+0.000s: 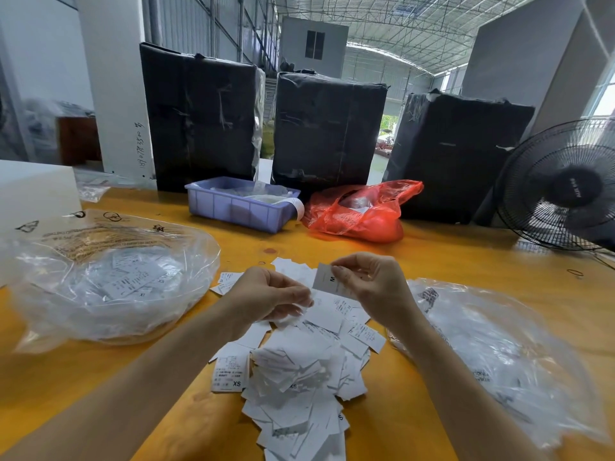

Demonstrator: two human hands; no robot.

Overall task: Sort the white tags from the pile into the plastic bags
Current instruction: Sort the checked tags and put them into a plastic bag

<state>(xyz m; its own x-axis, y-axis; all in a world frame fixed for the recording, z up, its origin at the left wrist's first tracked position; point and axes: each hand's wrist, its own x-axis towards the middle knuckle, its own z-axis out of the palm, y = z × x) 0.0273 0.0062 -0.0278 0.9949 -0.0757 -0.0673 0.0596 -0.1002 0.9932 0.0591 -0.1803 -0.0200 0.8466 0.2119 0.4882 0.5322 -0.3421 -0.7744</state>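
The yellow desk [449,267] carries 2 clear plastic bags: the left bag [100,277] near the left edge, already holding tags with XS showing, and the right bag [492,344] toward the right edge, its contents hard to read. Between them, at the middle of the near edge, lies the pile of white tags [299,371], loose and overlapping, several marked XS.

Above the far end of the pile, the right hand [369,287] pinches 1 tag [327,277] by its upper corner, an M readable on it. The left hand [266,294] has its fingers curled round a few white tags at the pile's top.

The step in hand looks like reading the size. By my reckoning the M tag belongs in the right bag, since the left one shows XS; the next move calls for carrying it over that bag's mouth and letting go without dragging others along.
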